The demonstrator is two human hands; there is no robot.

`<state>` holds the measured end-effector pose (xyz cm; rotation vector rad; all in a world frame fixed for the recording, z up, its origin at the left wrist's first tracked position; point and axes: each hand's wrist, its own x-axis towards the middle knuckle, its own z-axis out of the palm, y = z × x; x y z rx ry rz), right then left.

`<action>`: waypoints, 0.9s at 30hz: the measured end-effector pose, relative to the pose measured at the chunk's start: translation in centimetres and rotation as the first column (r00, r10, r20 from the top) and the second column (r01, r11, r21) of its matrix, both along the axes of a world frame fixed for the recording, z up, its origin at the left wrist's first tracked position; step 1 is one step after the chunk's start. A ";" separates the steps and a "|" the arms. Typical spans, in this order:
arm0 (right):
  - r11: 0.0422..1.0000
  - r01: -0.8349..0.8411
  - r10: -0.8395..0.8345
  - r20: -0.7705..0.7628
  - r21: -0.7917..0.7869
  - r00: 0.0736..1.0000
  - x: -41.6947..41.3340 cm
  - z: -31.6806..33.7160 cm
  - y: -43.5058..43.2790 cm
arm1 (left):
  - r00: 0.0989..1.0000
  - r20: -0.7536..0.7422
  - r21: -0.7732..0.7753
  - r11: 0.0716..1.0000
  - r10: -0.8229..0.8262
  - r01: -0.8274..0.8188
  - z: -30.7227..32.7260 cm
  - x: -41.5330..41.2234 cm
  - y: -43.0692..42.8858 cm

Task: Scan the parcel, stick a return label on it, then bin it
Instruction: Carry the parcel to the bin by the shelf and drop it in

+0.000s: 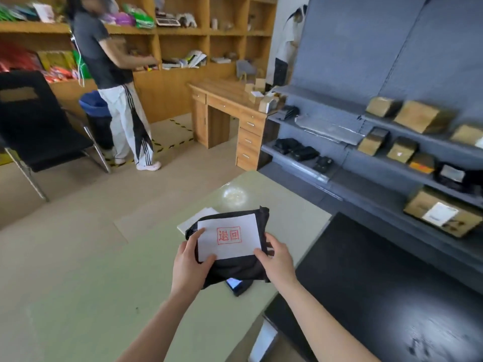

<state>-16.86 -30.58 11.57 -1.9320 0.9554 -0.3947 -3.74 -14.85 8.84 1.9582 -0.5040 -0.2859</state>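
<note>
Head view looks down on 2 bare hands gripping a black parcel (pixel 235 267) above the pale green table (pixel 287 218). Left hand (pixel 189 262) clasps its left edge, thumb on the white return label (pixel 228 236) stamped in red; right hand (pixel 275 258) clasps the right edge. A dark device (pixel 236 284) lies beneath it.
</note>
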 end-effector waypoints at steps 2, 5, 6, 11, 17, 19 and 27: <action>0.999 0.045 -0.045 0.008 0.007 0.999 -2.4 0.9 -2.1 | 0.998 0.020 -0.004 0.998 -0.056 0.056 1.0 -1.5 -2.8; 0.994 0.109 -0.108 0.039 -0.001 0.993 -6.2 2.0 -5.4 | 0.991 0.047 0.001 0.993 -0.122 0.122 2.2 -4.2 -7.2; 0.991 0.134 -0.134 0.053 0.002 0.990 -7.6 2.3 -6.4 | 0.989 0.054 0.000 0.990 -0.141 0.141 2.6 -5.3 -8.6; 0.970 0.241 -0.238 0.082 -0.026 0.968 -14.6 3.5 -11.7 | 0.963 0.089 -0.021 0.967 -0.252 0.255 4.0 -10.8 -15.4; 0.912 0.407 -0.401 0.109 -0.041 0.910 -23.5 6.0 -16.6 | 0.901 0.158 -0.034 0.909 -0.405 0.415 6.6 -17.7 -23.8; 0.881 0.472 -0.464 0.131 -0.042 0.876 -26.5 7.2 -17.8 | 0.864 0.195 -0.036 0.877 -0.464 0.479 7.6 -20.1 -26.6; 0.669 0.736 -0.715 0.178 -0.108 0.676 -37.5 11.2 -19.1 | 0.655 0.278 -0.096 0.658 -0.703 0.747 11.9 -29.9 -34.5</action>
